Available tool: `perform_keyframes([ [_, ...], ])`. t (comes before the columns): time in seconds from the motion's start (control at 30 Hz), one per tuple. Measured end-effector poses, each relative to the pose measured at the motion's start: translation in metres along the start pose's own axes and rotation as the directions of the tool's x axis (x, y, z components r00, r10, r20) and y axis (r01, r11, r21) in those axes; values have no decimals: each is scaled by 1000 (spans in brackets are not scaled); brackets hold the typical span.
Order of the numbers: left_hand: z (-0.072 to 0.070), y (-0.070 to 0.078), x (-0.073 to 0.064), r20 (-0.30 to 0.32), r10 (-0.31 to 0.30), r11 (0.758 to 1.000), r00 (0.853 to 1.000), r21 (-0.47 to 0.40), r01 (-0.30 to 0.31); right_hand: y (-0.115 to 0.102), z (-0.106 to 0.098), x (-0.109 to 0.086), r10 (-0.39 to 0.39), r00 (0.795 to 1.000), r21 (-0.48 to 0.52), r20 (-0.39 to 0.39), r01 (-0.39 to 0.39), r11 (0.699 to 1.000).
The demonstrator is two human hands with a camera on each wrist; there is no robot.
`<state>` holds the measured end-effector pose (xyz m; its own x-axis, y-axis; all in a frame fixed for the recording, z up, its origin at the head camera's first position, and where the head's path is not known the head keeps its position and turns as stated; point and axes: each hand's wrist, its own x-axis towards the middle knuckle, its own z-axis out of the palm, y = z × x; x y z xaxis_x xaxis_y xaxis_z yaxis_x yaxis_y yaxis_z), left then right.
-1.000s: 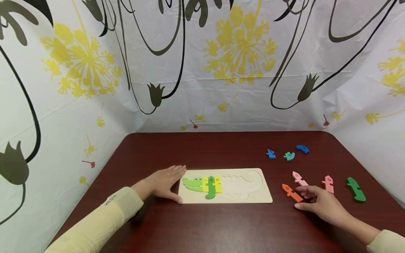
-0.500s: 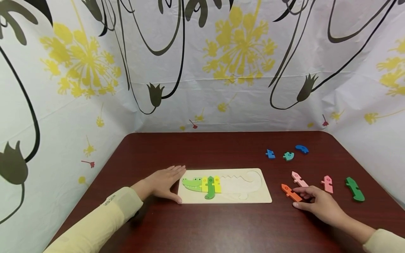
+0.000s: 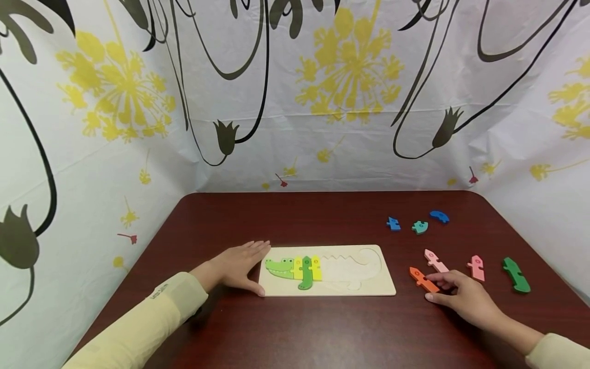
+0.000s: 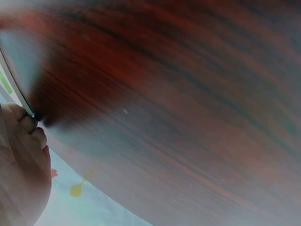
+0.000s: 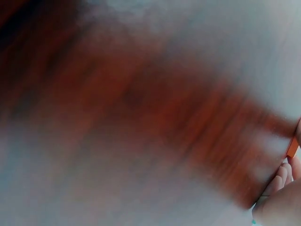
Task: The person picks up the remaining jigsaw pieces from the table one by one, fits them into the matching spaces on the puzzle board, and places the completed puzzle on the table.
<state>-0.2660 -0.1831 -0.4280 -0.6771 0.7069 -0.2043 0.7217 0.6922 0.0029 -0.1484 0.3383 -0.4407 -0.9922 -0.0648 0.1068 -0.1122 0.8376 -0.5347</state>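
A pale wooden puzzle board [image 3: 359, 287] lies flat on the table, with light-green crocodile head, yellow and green pieces [image 3: 306, 274] fitted in its left half. My left hand [image 3: 241, 266] rests along the board's left edge, fingers stretched to the upper corner and thumb at the lower one. In the left wrist view its fingertips meet the board's edge. My right hand [image 3: 470, 300] pinches the near end of an orange puzzle piece [image 3: 420, 278] between thumb and fingers. The right wrist view shows only a corner of that orange piece, beside the fingers.
Near the right hand lie a light-pink piece [image 3: 435, 260], a pink piece [image 3: 477, 268] and a long green piece [image 3: 516, 275]. Farther back are a blue piece [image 3: 393, 224], a teal piece [image 3: 420, 227] and a curved blue piece [image 3: 439, 217]. Patterned cloth [image 3: 295, 113] hangs behind the table.
My right hand has shifted slightly left, its thumb and fingertips farther over the end of the orange piece. The left hand and the board stay put.
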Motion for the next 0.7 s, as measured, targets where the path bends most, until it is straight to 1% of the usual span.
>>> perform_keyframes([
  [0.23,0,0,0,-1,-1,1000,1000,-1,1,0,2,0,-3,1000,-5,-20,3,1000],
  [0.47,1,-1,0,-1,0,1000,1000,1,0,0,2,1,11,999,-8,-32,-11,1000],
  [0.7,1,0,0,-1,-2,1000,1000,-8,2,0,0,-1,24,999,12,-34,-24,1000],
])
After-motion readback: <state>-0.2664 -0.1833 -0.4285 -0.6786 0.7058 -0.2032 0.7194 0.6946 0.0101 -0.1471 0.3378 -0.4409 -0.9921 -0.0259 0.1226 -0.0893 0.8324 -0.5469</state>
